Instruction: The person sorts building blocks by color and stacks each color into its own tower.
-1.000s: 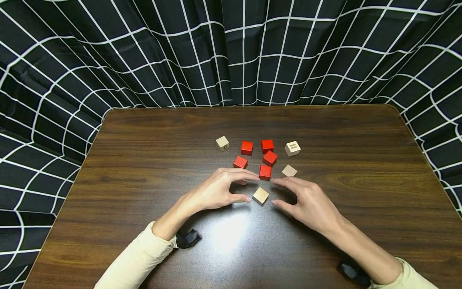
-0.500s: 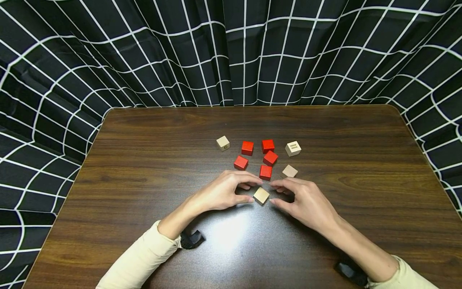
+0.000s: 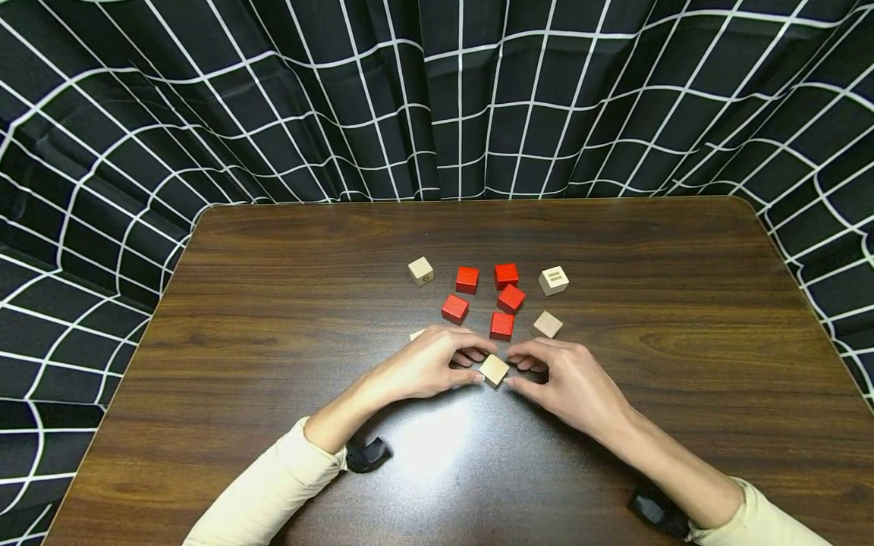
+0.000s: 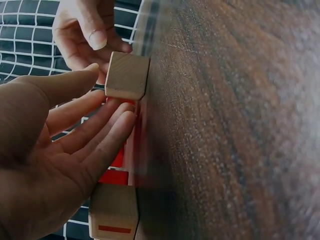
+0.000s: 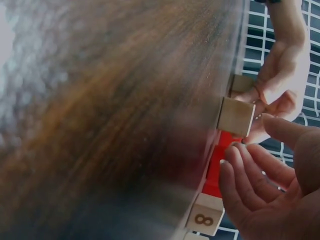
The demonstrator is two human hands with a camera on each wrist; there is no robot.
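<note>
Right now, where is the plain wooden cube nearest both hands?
In the head view, the plain wooden cube lies on the table between the left hand and right hand, just in front of the nearest red cube.

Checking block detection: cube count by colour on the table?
Red cubes: 5
Plain wood cubes: 5, one mostly hidden behind the left hand
Total: 10

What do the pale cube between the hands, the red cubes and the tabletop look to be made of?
Pale cube: apparently bare, unpainted wood with a matte finish; faint grain shows in the left wrist view.
Red cubes: likely the same wood under opaque red paint; no grain is visible.
Table: dark wood-grain surface, possibly laminate or varnished wood; it has a bright glare patch.
</note>
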